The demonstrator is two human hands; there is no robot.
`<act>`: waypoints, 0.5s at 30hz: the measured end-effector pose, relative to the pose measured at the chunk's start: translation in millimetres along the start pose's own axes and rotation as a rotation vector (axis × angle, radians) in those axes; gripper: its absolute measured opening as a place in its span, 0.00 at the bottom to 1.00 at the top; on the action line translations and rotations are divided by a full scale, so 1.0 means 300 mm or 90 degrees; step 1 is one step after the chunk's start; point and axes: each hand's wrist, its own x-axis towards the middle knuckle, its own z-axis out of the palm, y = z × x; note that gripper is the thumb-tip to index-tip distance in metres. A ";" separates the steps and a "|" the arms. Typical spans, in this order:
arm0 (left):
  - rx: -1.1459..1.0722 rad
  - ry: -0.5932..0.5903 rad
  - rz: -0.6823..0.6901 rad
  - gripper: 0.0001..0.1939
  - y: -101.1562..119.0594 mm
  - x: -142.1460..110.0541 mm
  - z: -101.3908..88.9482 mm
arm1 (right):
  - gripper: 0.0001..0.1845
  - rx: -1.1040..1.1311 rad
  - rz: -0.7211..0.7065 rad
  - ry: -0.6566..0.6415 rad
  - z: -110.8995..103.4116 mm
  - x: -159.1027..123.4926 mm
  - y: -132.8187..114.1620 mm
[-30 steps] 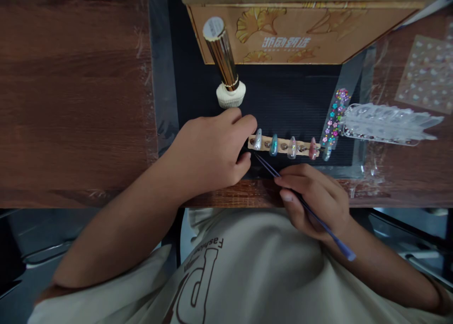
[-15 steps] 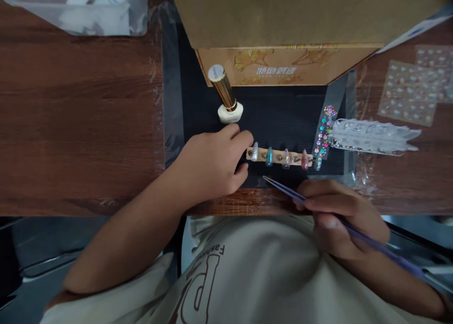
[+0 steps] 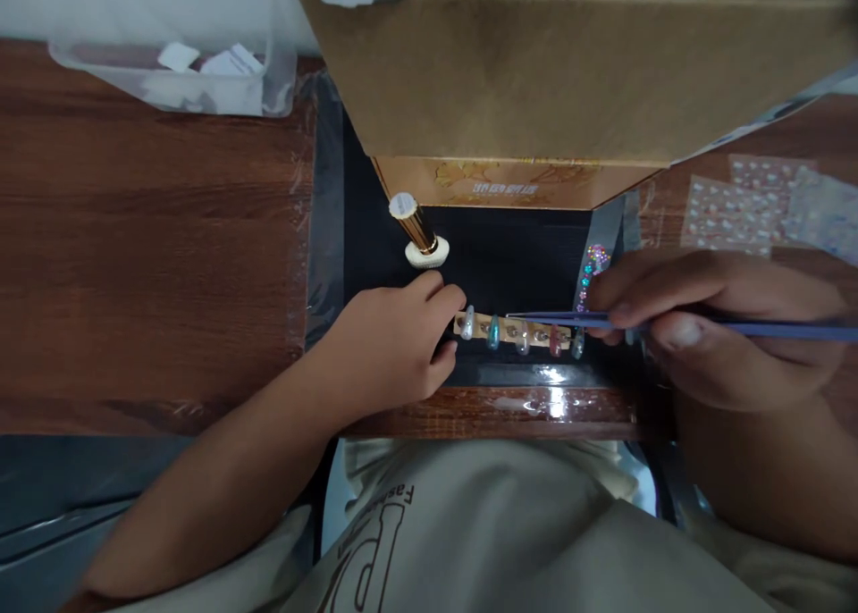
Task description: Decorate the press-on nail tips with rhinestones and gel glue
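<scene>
My left hand [image 3: 392, 345] is closed at the left end of a light wooden strip [image 3: 504, 335]. Its fingertips are partly hidden. Several press-on nails stand in a row on the strip, among them a teal nail [image 3: 493, 333], a silvery nail [image 3: 469, 323] and a reddish nail [image 3: 556, 340], with metal studs between them. My right hand [image 3: 724, 327] pinches purple tweezers [image 3: 569, 321]. Their tips point left and appear over the strip's upper edge, near the teal nail; whether they touch it I cannot tell.
A gold-capped bottle [image 3: 421, 233] stands in a white base [image 3: 427, 254] behind my left hand. A large cardboard box [image 3: 509, 77] is at the back of the black mat [image 3: 516, 260]. Colourful flower gems [image 3: 595, 262], sticker sheets [image 3: 730, 215] and a clear bin [image 3: 274, 81] lie around.
My right hand first drew back rightward with the tweezers, then rose and came over the mat's right side, tips back over the strip. The view has tilted up. My left hand stays at the strip's end.
</scene>
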 end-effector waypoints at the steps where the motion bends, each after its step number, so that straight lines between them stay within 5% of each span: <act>1: -0.001 -0.004 -0.002 0.11 0.001 0.001 -0.001 | 0.08 0.063 0.015 -0.013 0.001 -0.005 0.016; 8: 0.037 -0.006 -0.029 0.14 0.016 -0.007 -0.004 | 0.09 0.236 0.083 -0.012 -0.004 -0.027 0.070; 15: 0.035 0.121 -0.002 0.12 0.023 -0.033 -0.012 | 0.09 0.292 0.186 0.010 0.018 -0.013 0.070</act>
